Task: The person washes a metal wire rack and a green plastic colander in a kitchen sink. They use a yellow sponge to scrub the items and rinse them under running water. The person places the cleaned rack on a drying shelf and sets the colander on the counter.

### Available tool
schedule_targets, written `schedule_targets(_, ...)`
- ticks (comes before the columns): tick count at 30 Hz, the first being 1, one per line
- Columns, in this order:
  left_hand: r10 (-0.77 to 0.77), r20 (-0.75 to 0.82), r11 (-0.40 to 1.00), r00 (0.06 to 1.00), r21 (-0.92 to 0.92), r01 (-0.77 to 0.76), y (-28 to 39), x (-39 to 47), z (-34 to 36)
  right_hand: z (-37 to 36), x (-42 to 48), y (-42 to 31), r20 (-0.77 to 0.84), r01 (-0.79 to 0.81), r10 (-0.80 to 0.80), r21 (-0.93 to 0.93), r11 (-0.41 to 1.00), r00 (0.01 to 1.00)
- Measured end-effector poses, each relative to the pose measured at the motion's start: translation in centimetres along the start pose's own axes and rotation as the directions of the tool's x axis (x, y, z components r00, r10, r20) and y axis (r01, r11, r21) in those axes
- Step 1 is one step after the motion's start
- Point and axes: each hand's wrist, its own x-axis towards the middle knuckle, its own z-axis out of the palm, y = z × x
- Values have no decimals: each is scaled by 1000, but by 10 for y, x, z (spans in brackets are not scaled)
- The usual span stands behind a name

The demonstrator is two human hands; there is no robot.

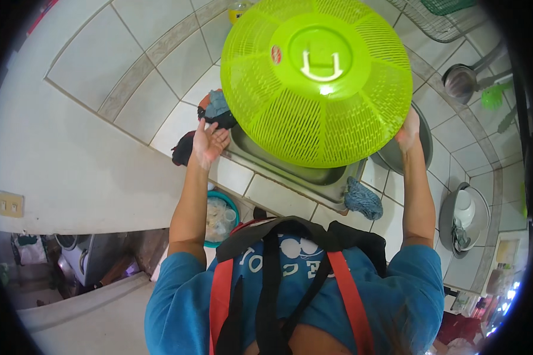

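A large lime-green slotted plastic food cover (288,120), with a white handle on its top, is raised above a stainless steel sink (266,148) and hides much of it. My right hand (408,128) holds the cover at its right rim, the fingers partly hidden behind it. Left of the cover, my left hand (211,144) is turned palm up with its fingers apart and nothing in it. Close by that hand are dark and grey-blue cloths (217,106) and a black-and-red cloth (184,148). A blue-grey rag (363,198) lies over the sink's near right corner.
Behind my right hand stands a large grey basin (422,142). Farther right, another grey basin (447,222) holds a white bowl. Ladles (459,82) hang at the upper right below a wire rack (431,26). A teal bin (237,211) with plastic waste stands below the counter.
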Motion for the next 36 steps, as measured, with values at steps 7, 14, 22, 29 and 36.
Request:
schedule_targets(7,111,-22,990,994,87,-109,16,-16,-10,19,28,52,-126,102,-150,-326,940,981)
schedule_targets(14,200,-55,948,978,263,-179,16,-43,-40,41,21,10,-4,174,-180,-241,955,984)
schedule_targets(22,147,-79,965,986,229,-126,1,-49,-41,34,35,68,-63,146,-178,-342,928,982)
schedule_targets(29,158,-14,955,987,257,-149,3,-65,-34,49,38,64,-5,-25,25,-83,996,1000)
schedule_targets(36,357,169,921,919,100,-376,16,-91,-18,75,29,131,204,-220,254,-175,960,945)
